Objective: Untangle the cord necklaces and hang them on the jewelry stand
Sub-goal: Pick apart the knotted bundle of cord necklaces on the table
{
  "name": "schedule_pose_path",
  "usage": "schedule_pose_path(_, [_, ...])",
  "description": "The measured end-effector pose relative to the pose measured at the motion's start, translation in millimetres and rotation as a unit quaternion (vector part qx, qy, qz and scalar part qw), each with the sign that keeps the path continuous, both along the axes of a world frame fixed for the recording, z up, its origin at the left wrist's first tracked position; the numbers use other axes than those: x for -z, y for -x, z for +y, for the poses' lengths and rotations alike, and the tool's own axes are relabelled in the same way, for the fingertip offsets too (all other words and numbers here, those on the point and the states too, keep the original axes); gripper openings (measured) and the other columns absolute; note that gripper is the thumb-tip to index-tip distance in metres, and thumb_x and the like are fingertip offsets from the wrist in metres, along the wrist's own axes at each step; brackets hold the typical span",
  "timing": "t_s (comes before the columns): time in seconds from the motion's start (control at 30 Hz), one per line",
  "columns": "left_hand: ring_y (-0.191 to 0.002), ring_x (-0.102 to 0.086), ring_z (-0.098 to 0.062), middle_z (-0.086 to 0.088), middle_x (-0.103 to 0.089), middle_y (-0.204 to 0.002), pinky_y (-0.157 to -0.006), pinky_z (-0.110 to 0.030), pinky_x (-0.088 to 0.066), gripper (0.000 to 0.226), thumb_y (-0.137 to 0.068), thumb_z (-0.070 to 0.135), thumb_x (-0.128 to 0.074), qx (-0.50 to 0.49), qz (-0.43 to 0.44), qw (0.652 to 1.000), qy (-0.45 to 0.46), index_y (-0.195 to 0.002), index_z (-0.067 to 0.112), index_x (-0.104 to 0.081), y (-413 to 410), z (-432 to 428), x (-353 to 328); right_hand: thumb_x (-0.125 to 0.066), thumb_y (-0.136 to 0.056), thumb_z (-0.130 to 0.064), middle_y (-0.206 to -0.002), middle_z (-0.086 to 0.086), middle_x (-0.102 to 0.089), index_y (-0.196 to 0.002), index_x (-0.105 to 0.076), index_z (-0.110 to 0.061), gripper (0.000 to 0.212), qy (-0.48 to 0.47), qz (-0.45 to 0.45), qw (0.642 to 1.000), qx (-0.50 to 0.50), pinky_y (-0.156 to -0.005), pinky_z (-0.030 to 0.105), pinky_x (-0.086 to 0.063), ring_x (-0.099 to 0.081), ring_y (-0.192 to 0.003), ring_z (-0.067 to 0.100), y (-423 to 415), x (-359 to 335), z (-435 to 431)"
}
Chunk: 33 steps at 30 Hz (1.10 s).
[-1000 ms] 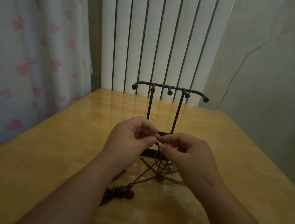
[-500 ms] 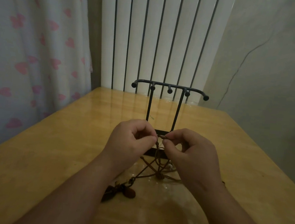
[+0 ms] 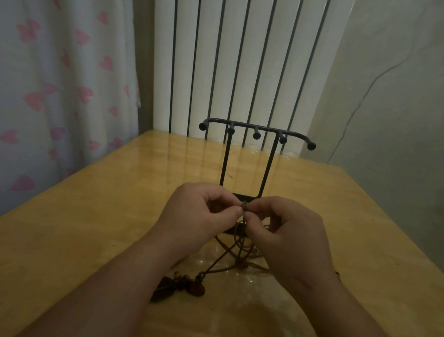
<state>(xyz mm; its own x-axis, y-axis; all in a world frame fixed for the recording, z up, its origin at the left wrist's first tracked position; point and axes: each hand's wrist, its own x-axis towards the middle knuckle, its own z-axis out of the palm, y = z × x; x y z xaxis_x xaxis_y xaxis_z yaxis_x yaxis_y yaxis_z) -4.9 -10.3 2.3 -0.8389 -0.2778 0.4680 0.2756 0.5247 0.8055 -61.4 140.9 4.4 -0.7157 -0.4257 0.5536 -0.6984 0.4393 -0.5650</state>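
Note:
A tangle of brown cord necklaces point(image 3: 230, 257) lies on the wooden table point(image 3: 75, 236), its dark pendants point(image 3: 178, 288) clustered near my left forearm. My left hand point(image 3: 198, 214) and my right hand point(image 3: 287, 236) meet above the tangle, and both pinch a small knot of the cords point(image 3: 244, 205) between thumb and fingertips. Cords hang from that knot down to the table. Behind my hands stands the black metal jewelry stand point(image 3: 256, 133), with several knobbed pegs on its top bar and nothing hanging from it. My hands hide most of its base.
The table meets a white ribbed radiator point(image 3: 238, 62) at the back. A curtain with pink hearts point(image 3: 49, 72) hangs along the left, and a plain wall point(image 3: 409, 104) closes the right. Bare tabletop shows on both sides of my arms.
Both hands have kept pinching the cords at the same spot. The fingertips have shifted slightly on the knot, and the view has tilted a little.

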Motion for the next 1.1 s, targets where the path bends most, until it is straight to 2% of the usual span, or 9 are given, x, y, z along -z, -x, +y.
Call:
schedule_pose_path(0.17, [-0.076,-0.066,-0.002,0.017,-0.07,-0.08,-0.065,-0.014,-0.053,0.02,-0.083,0.019,-0.071,-0.001,-0.002,1.0,0.015,-0.08,0.038,-0.071,-0.1,-0.3,0.4,-0.057,-0.08,-0.04,-0.066,-0.019,-0.057,-0.079,-0.06,-0.043,0.004,0.005,-0.024,1.0,-0.011,-0.052,0.011,-0.035,-0.054,-0.068,-0.007,0.4,0.6,-1.1])
schedule_pose_path(0.27, [-0.073,-0.066,-0.003,0.012,-0.071,-0.077,-0.063,-0.016,-0.053,0.019,-0.081,0.015,-0.072,-0.004,0.001,1.0,0.005,-0.079,0.034,-0.073,0.5,0.3,0.8,-0.058,-0.081,-0.037,-0.067,-0.014,-0.061,-0.077,-0.062,-0.039,0.006,0.024,-0.064,0.997,-0.026,-0.05,0.016,-0.045,-0.057,-0.067,-0.002,0.9,2.3,-1.7])
schedule_pose_path(0.43, [-0.068,-0.065,-0.001,0.013,-0.07,-0.07,-0.059,-0.013,-0.05,0.017,-0.079,0.012,-0.072,-0.001,-0.023,0.999,-0.029,-0.074,0.029,-0.072,0.4,1.1,0.3,-0.064,-0.086,-0.026,-0.075,0.001,-0.071,-0.081,-0.07,-0.027,0.008,0.056,-0.158,0.983,-0.071,-0.065,0.036,-0.058,-0.066,-0.072,0.015,1.8,0.0,-0.8])
schedule_pose_path(0.53, [-0.069,-0.065,-0.001,0.015,-0.07,-0.07,-0.06,-0.014,-0.049,0.019,-0.08,0.012,-0.072,0.004,-0.039,0.999,-0.009,-0.073,0.03,-0.072,1.0,-0.4,0.6,-0.065,-0.086,-0.029,-0.076,-0.001,-0.072,-0.083,-0.073,-0.028,0.009,0.045,-0.164,0.982,-0.082,-0.07,0.042,-0.058,-0.068,-0.073,0.016,4.4,-1.2,3.7])
schedule_pose_path(0.7, [-0.071,-0.065,-0.004,0.01,-0.07,-0.073,-0.061,-0.014,-0.051,0.016,-0.079,0.012,-0.073,0.017,-0.042,0.999,0.026,-0.074,0.028,-0.072,-0.1,-0.3,0.0,-0.061,-0.083,-0.034,-0.073,-0.016,-0.066,-0.079,-0.068,-0.038,0.009,0.022,-0.087,0.994,-0.07,-0.059,0.021,-0.054,-0.061,-0.07,0.005,6.0,0.4,7.5])
schedule_pose_path(0.8, [-0.068,-0.064,-0.002,0.007,-0.068,-0.071,-0.06,-0.014,-0.049,0.015,-0.079,0.012,-0.074,0.015,-0.045,0.998,0.035,-0.074,0.026,-0.072,0.1,-0.8,0.4,-0.061,-0.082,-0.033,-0.071,-0.019,-0.061,-0.075,-0.06,-0.044,0.013,-0.038,-0.024,0.997,-0.062,-0.057,0.021,-0.052,-0.058,-0.076,0.001,4.9,0.8,6.8])
schedule_pose_path(0.87, [-0.065,-0.061,0.001,0.008,-0.066,-0.069,-0.058,-0.012,-0.047,0.017,-0.078,0.012,-0.074,0.015,-0.049,0.998,0.042,-0.072,0.028,-0.071,0.3,-1.6,0.4,-0.061,-0.081,-0.033,-0.071,-0.022,-0.057,-0.079,-0.062,-0.041,0.008,-0.072,0.012,0.995,-0.061,-0.06,0.02,-0.05,-0.055,-0.083,-0.001,4.5,0.0,6.3])
schedule_pose_path(0.97, [-0.062,-0.059,0.002,0.008,-0.065,-0.067,-0.057,-0.012,-0.045,0.018,-0.078,0.012,-0.074,0.018,-0.055,0.997,0.051,-0.071,0.028,-0.07,0.7,-2.4,0.8,-0.06,-0.081,-0.034,-0.069,-0.026,-0.05,-0.083,-0.068,-0.034,0.008,-0.114,0.069,0.99,-0.054,-0.058,0.011,-0.038,-0.05,-0.092,-0.004,4.3,-2.1,5.4])
schedule_pose_path(1.1, [-0.059,-0.057,0.002,0.016,-0.065,-0.063,-0.053,-0.011,-0.042,0.017,-0.076,0.015,-0.073,0.021,-0.068,0.996,0.059,-0.068,0.029,-0.069,2.3,-2.9,2.1,-0.058,-0.081,-0.037,-0.067,-0.026,-0.044,-0.081,-0.066,-0.033,0.008,-0.157,0.111,0.981,-0.039,-0.058,0.011,-0.03,-0.048,-0.074,-0.001,4.2,-1.6,5.4])
